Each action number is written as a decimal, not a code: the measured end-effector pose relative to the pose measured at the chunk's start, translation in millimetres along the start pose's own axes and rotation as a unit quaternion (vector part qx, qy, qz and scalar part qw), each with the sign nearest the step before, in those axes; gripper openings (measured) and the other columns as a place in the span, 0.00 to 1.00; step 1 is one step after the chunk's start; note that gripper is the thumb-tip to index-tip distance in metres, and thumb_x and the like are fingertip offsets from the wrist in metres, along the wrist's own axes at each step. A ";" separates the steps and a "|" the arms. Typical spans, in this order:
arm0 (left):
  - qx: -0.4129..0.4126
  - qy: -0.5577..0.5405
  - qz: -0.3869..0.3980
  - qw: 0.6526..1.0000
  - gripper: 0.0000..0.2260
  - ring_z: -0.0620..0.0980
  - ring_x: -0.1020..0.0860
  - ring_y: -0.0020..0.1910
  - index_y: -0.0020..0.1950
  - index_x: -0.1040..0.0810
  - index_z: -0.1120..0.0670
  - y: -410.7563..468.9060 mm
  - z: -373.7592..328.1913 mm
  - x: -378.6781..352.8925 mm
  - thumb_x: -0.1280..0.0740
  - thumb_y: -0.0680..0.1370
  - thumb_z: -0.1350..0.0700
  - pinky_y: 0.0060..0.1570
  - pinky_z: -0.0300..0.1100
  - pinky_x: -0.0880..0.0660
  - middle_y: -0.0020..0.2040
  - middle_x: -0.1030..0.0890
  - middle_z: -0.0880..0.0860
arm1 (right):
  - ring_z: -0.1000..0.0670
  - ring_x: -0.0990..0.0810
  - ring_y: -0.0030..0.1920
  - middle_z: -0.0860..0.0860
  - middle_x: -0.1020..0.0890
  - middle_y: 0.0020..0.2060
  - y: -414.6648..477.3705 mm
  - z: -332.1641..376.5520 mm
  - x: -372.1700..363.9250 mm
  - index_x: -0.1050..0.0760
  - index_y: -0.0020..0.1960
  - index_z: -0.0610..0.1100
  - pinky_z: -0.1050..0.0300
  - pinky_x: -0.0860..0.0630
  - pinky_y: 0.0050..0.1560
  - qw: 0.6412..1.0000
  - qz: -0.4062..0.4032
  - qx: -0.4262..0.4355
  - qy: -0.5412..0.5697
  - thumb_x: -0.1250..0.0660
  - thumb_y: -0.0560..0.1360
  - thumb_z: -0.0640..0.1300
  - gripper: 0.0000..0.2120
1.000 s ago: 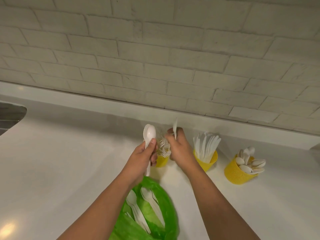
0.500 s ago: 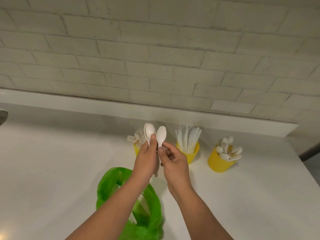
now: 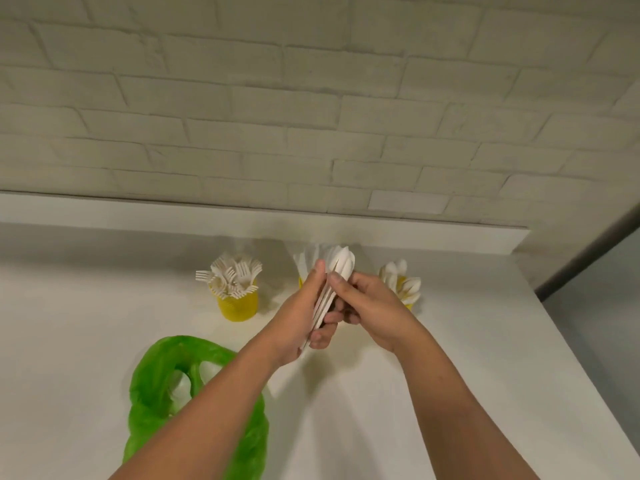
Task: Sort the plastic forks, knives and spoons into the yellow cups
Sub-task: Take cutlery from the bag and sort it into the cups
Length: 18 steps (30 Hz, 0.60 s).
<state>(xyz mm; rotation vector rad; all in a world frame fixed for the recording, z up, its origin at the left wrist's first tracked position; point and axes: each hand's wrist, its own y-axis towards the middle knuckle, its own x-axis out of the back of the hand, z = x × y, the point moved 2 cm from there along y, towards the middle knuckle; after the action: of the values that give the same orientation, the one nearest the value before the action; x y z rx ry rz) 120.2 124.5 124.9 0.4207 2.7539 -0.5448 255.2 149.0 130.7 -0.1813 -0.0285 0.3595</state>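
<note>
Three yellow cups stand in a row near the back wall. The left cup (image 3: pixel 238 305) holds white forks. The middle cup (image 3: pixel 301 281) with white knives is mostly hidden behind my hands. The right cup (image 3: pixel 401 282) holds white spoons. My left hand (image 3: pixel 304 313) grips a stacked bunch of white spoons (image 3: pixel 341 268) by the handles, bowls up. My right hand (image 3: pixel 367 303) pinches the same bunch from the right side.
A crumpled green plastic bag (image 3: pixel 162 386) lies on the white counter (image 3: pixel 86 323) in front of my left forearm. The brick wall (image 3: pixel 311 116) rises behind a low ledge. The counter's right edge (image 3: pixel 568 358) drops off beyond the spoon cup.
The two separate spoons have been brought together into one stacked bunch held by both hands. The hands moved right, in front of the knife cup, and the view shifted right.
</note>
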 end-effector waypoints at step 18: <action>-0.063 0.178 -0.216 0.958 0.19 0.53 0.27 0.24 0.51 0.26 0.60 90.9 19.9 -59.2 0.42 0.85 0.44 0.26 0.42 0.32 0.35 0.20 0.61 | 0.44 0.26 0.31 0.33 0.21 0.36 17.3 -5.9 103.1 0.22 0.45 0.30 0.51 0.30 0.34 0.996 -0.085 0.025 -0.021 0.32 0.78 0.41 0.12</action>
<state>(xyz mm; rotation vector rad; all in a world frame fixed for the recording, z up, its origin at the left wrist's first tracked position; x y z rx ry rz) 209.6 183.5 98.7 -0.1387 3.2271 -0.4181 346.0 200.2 121.3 -0.1206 -0.0758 0.1948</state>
